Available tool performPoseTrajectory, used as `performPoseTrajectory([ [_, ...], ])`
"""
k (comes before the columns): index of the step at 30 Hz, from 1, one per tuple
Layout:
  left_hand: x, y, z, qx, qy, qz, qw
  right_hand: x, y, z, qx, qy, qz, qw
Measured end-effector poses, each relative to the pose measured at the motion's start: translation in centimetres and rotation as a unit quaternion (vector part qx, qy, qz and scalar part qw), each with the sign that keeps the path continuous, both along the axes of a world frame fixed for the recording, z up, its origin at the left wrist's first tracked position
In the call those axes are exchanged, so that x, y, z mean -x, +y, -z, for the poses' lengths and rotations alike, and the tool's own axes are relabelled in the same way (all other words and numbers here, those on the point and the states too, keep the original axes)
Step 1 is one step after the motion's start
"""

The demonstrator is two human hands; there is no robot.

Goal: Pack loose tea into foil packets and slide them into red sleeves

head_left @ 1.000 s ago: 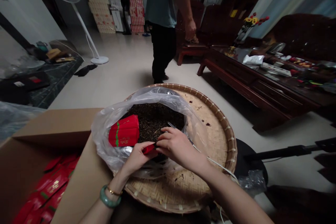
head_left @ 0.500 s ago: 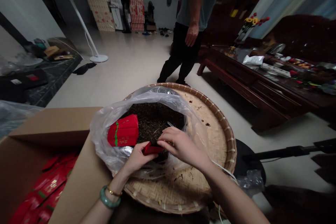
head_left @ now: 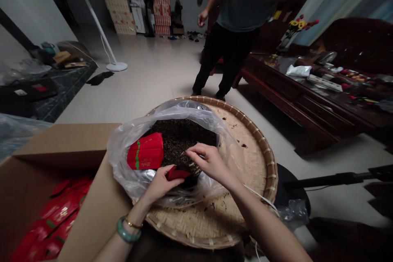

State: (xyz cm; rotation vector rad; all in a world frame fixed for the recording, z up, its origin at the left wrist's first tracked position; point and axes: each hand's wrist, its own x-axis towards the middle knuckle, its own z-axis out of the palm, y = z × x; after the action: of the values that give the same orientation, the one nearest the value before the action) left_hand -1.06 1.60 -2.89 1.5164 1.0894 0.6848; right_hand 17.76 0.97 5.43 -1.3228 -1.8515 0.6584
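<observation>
Beyond your work place stands another person (head_left: 239, 8), in a grey-blue shirt and black trousers. In front of you is the round woven tray (head_left: 215, 225), and at its left side is the open cardboard box (head_left: 101, 196), in which many red packets (head_left: 63, 213) lie. On the tray sits a clear plastic bag (head_left: 118, 159), its mouth spread wide, with dark dried leaves (head_left: 175, 135) inside. The red stack (head_left: 145, 151), with a green stripe across it, rests in the left part of this bag.

Your right hand (head_left: 210, 161) is above the leaves, the fingers bent and the thumb close to the forefinger; I cannot tell if something is pinched there. Your left hand (head_left: 162, 182) is closed on a small red packet (head_left: 178, 175), thumb on the near side, and holds it over the near part of the bag. On your left wrist are a green bangle (head_left: 128, 232) and a thinner gold one. The smallest thing is a silvery piece (head_left: 202, 156), partly hidden by your right fingers.
</observation>
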Motion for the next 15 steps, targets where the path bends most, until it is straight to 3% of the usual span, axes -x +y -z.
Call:
performPoseTrajectory([
  [3, 0.0, 0.0, 0.2, -0.003, -0.005, 0.007, 1.0, -0.3, -0.3, 0.1, 0.001, -0.004, 0.004, 1.0],
  [6, 0.0, 0.0, 0.2, -0.002, -0.013, 0.011, 1.0, -0.4, -0.8, -0.3, -0.005, -0.024, -0.033, 0.999],
  [15, -0.3, -0.1, 0.1, 0.007, -0.021, 0.019, 1.0, 0.1, -2.1, -1.3, -0.023, -0.166, -0.113, 0.979],
])
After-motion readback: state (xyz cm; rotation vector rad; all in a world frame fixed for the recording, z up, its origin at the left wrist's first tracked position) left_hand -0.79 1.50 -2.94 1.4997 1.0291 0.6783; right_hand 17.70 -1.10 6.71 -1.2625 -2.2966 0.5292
